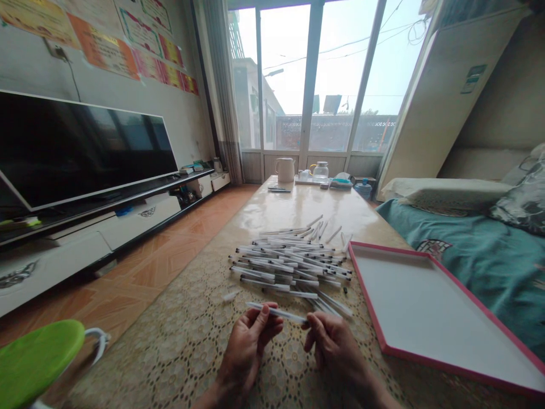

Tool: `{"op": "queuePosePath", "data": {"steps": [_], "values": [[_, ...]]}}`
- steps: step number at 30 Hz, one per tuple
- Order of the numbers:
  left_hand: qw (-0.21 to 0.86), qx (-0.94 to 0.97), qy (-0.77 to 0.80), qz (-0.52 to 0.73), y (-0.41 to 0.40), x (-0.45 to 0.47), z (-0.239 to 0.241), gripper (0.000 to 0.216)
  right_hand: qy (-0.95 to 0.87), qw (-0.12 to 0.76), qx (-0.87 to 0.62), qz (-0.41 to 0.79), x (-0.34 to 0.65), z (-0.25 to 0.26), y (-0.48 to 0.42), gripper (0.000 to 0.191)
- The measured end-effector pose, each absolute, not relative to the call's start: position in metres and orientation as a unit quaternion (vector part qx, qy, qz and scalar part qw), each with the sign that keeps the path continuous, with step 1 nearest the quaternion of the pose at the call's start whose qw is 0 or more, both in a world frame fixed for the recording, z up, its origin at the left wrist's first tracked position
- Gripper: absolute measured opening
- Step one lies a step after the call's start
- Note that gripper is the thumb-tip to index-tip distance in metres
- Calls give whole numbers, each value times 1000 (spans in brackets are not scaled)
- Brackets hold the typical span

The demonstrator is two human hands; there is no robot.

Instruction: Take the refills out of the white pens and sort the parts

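A slim clear-and-white pen [287, 314] is stretched nearly level between my two hands, above the table's near part. My left hand [249, 343] pinches it toward its pointed left end between thumb and fingers. At the other end, the fingertips of my right hand [334, 341] close on the pen's dark tail; whether a separate small part sits in them is hidden. Just beyond lies a loose pile of similar pens [289, 264], many with black ends. A small black plug [345, 290] rests right of the pile, and a translucent piece [230, 296] to its left.
A shallow white tray with a pink rim [369, 301] lies on the patterned tablecloth [170, 341] at right. At the far end stand a beige kettle [285, 170], a glass jug [321, 171] and a tissue pack [340, 182]. A green stool [40, 360] is at lower left.
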State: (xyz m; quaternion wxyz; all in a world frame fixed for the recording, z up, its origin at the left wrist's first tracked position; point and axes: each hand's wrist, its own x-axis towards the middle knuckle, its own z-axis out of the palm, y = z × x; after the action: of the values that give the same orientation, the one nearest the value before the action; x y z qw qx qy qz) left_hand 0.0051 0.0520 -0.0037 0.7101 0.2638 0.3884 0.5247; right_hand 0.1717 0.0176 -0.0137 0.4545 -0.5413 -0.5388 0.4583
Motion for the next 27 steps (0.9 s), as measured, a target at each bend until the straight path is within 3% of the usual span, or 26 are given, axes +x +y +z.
{"op": "queuePosePath", "data": {"steps": [7, 12, 16, 22, 27], "values": [[703, 265, 391, 531, 52, 6, -3, 18, -532, 473, -526, 466, 171, -10, 17, 32], [708, 268, 388, 526, 51, 5, -4, 17, -547, 455, -537, 453, 172, -14, 18, 44], [701, 265, 394, 533, 52, 5, -8, 16, -530, 473, -523, 471, 171, -13, 18, 34], [706, 263, 393, 527, 52, 5, -5, 17, -522, 468, -523, 485, 172, -16, 20, 45], [700, 261, 394, 535, 51, 5, -3, 15, -513, 477, -509, 500, 171, -12, 20, 37]]}}
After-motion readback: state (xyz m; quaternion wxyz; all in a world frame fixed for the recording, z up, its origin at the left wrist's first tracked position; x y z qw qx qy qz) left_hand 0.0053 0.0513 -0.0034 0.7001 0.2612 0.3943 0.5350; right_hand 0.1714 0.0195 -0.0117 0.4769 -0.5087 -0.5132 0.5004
